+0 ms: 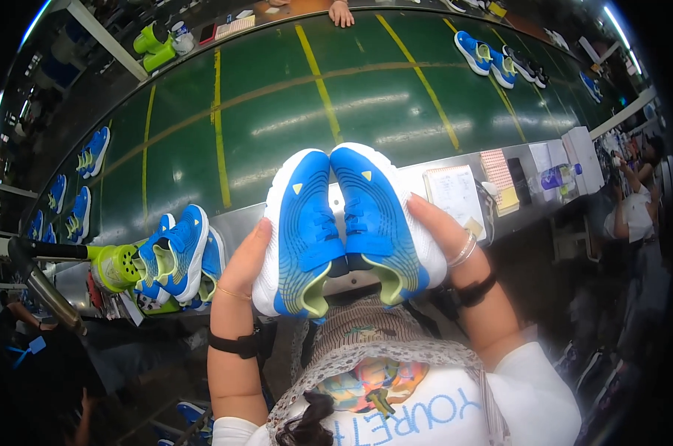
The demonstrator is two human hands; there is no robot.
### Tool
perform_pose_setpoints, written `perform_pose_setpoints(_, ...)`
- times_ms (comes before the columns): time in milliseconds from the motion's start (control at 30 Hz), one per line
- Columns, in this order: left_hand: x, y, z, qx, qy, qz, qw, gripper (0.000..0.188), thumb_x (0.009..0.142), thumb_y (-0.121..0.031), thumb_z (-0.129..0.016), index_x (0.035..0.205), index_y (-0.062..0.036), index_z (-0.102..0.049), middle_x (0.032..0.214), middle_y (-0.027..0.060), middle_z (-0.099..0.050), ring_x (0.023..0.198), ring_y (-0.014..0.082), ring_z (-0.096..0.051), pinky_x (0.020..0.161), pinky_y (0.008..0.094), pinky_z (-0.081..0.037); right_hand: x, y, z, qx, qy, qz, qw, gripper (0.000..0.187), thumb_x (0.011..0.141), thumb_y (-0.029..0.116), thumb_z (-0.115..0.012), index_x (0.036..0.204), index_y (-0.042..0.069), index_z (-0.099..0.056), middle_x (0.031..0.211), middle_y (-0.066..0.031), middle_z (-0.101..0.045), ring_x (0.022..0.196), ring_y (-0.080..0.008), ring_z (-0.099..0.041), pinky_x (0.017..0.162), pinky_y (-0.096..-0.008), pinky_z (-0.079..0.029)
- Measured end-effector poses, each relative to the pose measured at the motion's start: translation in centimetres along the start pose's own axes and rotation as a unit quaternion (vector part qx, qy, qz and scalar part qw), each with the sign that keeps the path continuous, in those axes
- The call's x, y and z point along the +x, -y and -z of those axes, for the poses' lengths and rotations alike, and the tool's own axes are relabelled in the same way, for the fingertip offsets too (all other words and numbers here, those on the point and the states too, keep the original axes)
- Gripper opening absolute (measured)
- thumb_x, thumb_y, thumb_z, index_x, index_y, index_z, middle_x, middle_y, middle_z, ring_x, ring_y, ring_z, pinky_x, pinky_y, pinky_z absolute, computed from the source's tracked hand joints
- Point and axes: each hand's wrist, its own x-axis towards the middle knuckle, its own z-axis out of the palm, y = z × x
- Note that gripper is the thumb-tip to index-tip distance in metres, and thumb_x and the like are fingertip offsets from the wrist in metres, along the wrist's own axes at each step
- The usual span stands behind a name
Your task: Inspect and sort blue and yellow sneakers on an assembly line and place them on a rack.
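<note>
Two blue sneakers with white soles and lime linings are held up side by side in front of me, toes pointing away. My left hand (249, 260) grips the left sneaker (304, 230) by its outer side. On the other side, my right hand (437, 227) holds the right sneaker (374, 223) along its sole. Their inner edges meet near the toes. Most of my fingers are hidden under the shoes. Left of my left hand, more blue sneakers (184, 249) are bunched at the metal edge beside a lime-green holder (117, 266).
A green conveyor belt (270, 111) with yellow lines runs across ahead, carrying blue sneakers (485, 58) far right and others (93, 152) far left. A notebook (455, 195), dark phone (518, 181) and plastic bottle (559, 176) lie on the right ledge. Another person's hand (342, 13) rests at the far edge.
</note>
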Motion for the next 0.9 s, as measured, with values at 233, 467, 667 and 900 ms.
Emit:
perform_pose_setpoints(233,3.0,2.7,-2.1,-0.41,0.086,0.034,0.908,0.058,0.086,-0.047,-0.038,0.125,-0.0045,-0.041,0.115,0.0253,-0.05,0.097,0.0414,-0.054,0.079,0.0557,-0.045,2.2,-4.0,-0.4,0.379,0.124,0.032,0.917,0.053,0.09,0.041,-0.032,0.127,0.004,-0.038,0.123,-0.0189,-0.046,0.111,-0.0365,-0.046,0.093,-0.0498,-0.037)
perform_pose_setpoints(467,4.9,4.4,-3.6,-0.511,0.096,0.022,0.854,0.054,0.088,-0.042,-0.035,0.123,-0.0005,-0.041,0.113,0.023,-0.051,0.099,0.0404,-0.052,0.082,0.0504,-0.046,3.6,-5.7,-0.7,0.449,0.06,0.014,0.891,0.048,0.088,0.034,-0.039,0.122,0.001,-0.042,0.118,-0.0232,-0.048,0.111,-0.0375,-0.045,0.098,-0.0525,-0.031)
perform_pose_setpoints(667,3.7,3.6,-4.6,-0.523,0.071,0.087,0.845,0.057,0.091,-0.045,-0.026,0.129,-0.0032,-0.035,0.123,0.0226,-0.044,0.108,0.0381,-0.048,0.09,0.0486,-0.042,3.1,-4.5,-2.2,0.425,0.07,0.025,0.902,0.042,0.089,0.029,-0.039,0.116,-0.002,-0.046,0.109,-0.0223,-0.054,0.102,-0.0346,-0.052,0.09,-0.0445,-0.042)
perform_pose_setpoints(900,4.1,4.9,-3.7,-0.541,0.153,0.007,0.827,0.057,0.091,-0.047,-0.026,0.131,-0.0065,-0.031,0.127,0.0188,-0.042,0.111,0.0336,-0.047,0.092,0.0462,-0.041,3.1,-4.5,-2.1,0.394,0.055,0.059,0.915,0.044,0.091,0.031,-0.038,0.123,0.002,-0.04,0.114,-0.0185,-0.052,0.101,-0.0295,-0.054,0.089,-0.0415,-0.044)
